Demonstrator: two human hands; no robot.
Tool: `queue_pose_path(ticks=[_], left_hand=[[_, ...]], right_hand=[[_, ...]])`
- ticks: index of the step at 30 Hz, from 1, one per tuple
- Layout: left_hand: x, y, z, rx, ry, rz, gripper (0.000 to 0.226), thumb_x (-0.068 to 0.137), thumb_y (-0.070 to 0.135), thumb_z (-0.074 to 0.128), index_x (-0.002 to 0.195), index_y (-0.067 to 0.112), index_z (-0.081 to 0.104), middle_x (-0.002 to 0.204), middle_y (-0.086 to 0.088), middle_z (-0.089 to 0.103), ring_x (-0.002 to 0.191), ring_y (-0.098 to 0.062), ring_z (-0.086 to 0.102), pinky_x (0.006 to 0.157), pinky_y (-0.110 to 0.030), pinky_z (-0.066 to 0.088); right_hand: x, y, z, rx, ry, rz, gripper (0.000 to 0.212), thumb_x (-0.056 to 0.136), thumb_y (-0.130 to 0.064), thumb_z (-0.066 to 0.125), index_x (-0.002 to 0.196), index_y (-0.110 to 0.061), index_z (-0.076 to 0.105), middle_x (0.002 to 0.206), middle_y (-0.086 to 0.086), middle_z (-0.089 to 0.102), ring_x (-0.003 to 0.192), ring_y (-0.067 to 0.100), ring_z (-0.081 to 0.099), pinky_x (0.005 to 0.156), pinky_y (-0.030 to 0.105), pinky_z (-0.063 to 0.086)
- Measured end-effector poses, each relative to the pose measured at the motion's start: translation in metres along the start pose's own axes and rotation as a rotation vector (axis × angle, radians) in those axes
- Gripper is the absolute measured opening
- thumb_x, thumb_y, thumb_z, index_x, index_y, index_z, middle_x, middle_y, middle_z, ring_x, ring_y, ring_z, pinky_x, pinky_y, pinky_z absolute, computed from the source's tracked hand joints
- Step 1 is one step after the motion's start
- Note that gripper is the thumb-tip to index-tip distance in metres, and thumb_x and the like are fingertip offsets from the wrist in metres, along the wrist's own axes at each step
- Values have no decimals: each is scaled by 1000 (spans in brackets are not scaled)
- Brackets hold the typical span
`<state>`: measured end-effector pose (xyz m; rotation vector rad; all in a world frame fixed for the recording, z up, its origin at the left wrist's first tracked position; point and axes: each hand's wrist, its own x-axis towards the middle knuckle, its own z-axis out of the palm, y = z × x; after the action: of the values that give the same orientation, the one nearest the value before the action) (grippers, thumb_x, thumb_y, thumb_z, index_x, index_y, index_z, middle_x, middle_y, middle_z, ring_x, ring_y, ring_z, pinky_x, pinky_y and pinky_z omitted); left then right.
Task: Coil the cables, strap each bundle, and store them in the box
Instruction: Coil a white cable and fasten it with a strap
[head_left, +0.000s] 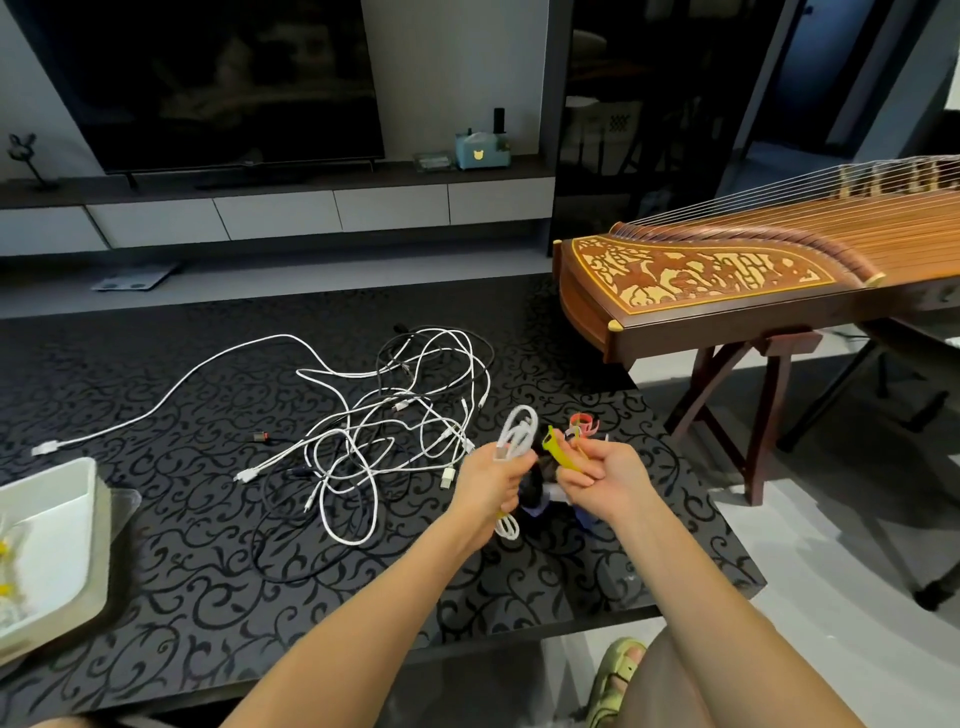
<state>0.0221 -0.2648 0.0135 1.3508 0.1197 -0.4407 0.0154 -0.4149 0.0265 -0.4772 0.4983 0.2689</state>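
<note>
Head camera looks down over my black table with a curling scroll pattern (208, 571), which fills most of the view. To my right, past the table's corner, a long brown wooden zither with an inlaid end panel (727, 280) stands on its wooden stand, and a large dark television (218, 78) sits on the low cabinet across the room. At the table's left edge lies a shallow white plastic box (47, 530), with small yellow bits inside that are too blurred to make out. In the middle of the table sprawls a loose tangle of white and black cables (395, 415), with one long white cable (182, 384) trailing away from it toward the box. Both my hands are near the table's right side, close to each other. My left hand (491, 486) is closed round a small coiled white cable (517, 434), whose loops stick up above my fist and out below it. My right hand (602, 480) pinches a short yellow strap (558, 449) between thumb and fingers, its free end pointing up just beside the coil; I cannot tell whether the two touch. Just beyond it on the table sits a small curled red strap (584, 423).
</note>
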Motion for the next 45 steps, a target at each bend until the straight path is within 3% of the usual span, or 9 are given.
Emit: queue_pose_path(ticks=[12,17,22,27,29,31,35,41,45], left_hand=[[7,22,-8,411,152,26,30,80,-1,61,60,12,43,37,7,36,36,-11,28,36,-16,19],[2,57,2,1298,0,144,20,79,18,67,88,3,57,78,-11,57,77,-29,56,63,-27,38],[2,66,15,1587,-86,218,30,86,17,58,108,-2,50,115,-18,58,106,-34,56,75,-33,41],[-1,59,22,1771,-170,260,57,83,7,58,131,-3,29,110,-18,60,100,-34,60,66,-36,40],[1,58,21,1729,-183,262,75,87,9,55,146,0,11,109,-18,60,97,-32,60,69,-36,44],[4,60,19,1599,-168,261,69,86,14,57,144,3,20,109,-16,59,99,-32,59,76,-38,46],[4,64,13,1099,-53,243,22,84,22,66,81,13,46,77,-5,50,67,-20,50,57,-29,34],[-8,73,4,371,-123,-98,18,91,14,60,75,13,50,42,10,23,34,-4,15,33,-16,14],[-26,87,-7,67,-230,-239,19,91,22,50,80,7,52,49,5,30,37,-6,22,37,-17,19]], right_hand=[[-44,-42,24,-145,-67,-71,25,98,-8,29,77,-11,41,45,0,51,27,6,21,46,16,7],[-44,-37,30,-576,32,-221,13,96,-9,42,85,-7,48,66,6,57,34,5,29,38,16,23],[-43,-26,31,-864,104,-388,11,94,-5,49,87,-7,57,67,5,53,38,6,38,38,19,28],[-49,-23,24,-922,162,-416,10,91,-4,51,87,-5,60,65,8,54,44,10,39,40,21,28],[-54,-24,21,-953,176,-477,12,91,-4,52,83,-6,61,61,7,56,46,13,41,45,24,30],[-60,-24,20,-970,171,-546,14,92,-6,53,82,-8,62,55,4,57,46,14,42,49,28,32],[-61,-22,16,-955,158,-608,17,95,-15,55,80,-9,61,54,2,51,51,17,42,55,33,34],[-58,1,14,-1050,181,-598,21,86,-25,69,105,-19,70,103,5,68,94,22,64,65,23,45],[-75,9,33,-964,125,-633,24,95,-9,48,117,-10,60,76,3,61,67,16,52,59,21,39]])
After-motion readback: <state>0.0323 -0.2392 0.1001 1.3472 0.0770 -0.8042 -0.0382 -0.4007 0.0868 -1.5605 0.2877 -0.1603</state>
